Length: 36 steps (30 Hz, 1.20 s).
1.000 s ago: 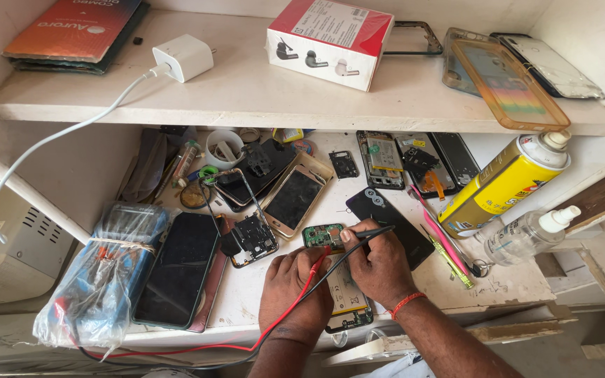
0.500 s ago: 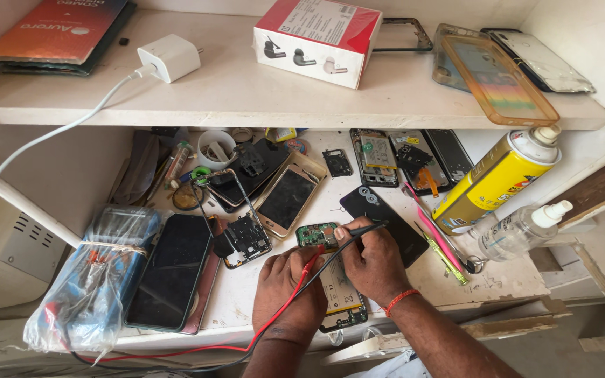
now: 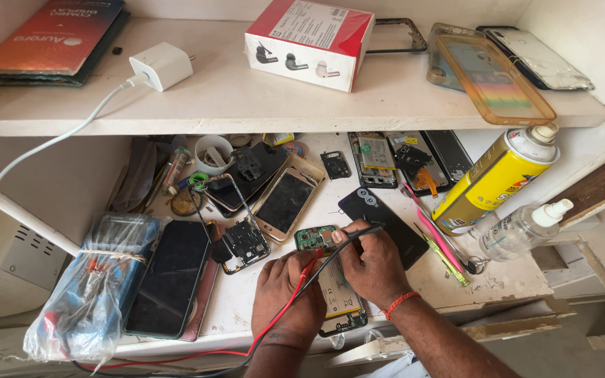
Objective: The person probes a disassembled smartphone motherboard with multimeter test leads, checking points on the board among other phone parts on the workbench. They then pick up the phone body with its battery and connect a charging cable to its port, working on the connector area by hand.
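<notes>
Both hands work a small green circuit board [image 3: 314, 238]: the left hand [image 3: 285, 290] pinches a red probe lead [image 3: 301, 280], the right hand [image 3: 372, 262] a black probe [image 3: 358, 232]. Light, stiff and likely fragile, the board is best held by its edges; a yellow spray can [image 3: 495, 178] stands at two o'clock.

A phone repair workshop: opened phones [image 3: 285, 201], a bare circuit board [image 3: 314, 238] and a spray can [image 3: 493, 179] crowd the table [image 3: 505, 276].

Bright, even daylight, soft shadow under the shelf [image 3: 288, 105], sharp focus, slight wide-angle edge bending.
</notes>
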Tool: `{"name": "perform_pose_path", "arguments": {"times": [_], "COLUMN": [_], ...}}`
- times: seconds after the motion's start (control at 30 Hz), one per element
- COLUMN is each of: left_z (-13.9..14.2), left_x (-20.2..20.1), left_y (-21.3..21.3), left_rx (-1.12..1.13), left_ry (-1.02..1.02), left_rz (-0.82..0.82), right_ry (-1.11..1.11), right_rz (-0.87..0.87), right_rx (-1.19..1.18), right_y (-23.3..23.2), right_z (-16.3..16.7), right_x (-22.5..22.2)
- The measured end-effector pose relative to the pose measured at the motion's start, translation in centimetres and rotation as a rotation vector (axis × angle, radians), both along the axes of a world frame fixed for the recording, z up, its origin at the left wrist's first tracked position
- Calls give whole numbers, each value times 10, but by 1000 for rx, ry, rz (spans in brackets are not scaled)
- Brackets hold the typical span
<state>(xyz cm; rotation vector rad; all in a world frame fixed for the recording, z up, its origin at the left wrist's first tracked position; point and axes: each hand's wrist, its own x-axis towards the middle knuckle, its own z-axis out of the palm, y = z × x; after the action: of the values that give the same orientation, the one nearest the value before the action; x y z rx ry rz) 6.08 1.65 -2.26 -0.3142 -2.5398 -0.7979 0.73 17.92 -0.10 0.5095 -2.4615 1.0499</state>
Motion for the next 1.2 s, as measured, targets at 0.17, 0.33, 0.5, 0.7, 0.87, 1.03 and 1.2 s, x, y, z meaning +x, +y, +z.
{"name": "perform_pose_path", "arguments": {"times": [0.17,0.33,0.5,0.7,0.87,1.03,1.2], "left_z": [5,6,6,2,2,2,0], "left_x": [1,1,1,1,0,0,-1], "left_y": [2,2,0,-1,-2,-2,-4], "left_rx": [99,118,145,159,145,149,145], "left_ry": [-63,-13,-5,58,93,77,78], "left_rz": [23,17,1,-21,-33,-27,-28], "right_ry": [41,58,44,20,15,-56,-87], "right_rz": [29,-27,-30,2,1,5,29], "right_rx": [-37,-132,-179,-262,-221,-201,-226], "right_y": [2,5,6,12,12,14,11], "right_z": [-2,-5,-8,-11,-18,-21,-20], "right_x": [0,-1,1,-3,-6,-7,-7]}}
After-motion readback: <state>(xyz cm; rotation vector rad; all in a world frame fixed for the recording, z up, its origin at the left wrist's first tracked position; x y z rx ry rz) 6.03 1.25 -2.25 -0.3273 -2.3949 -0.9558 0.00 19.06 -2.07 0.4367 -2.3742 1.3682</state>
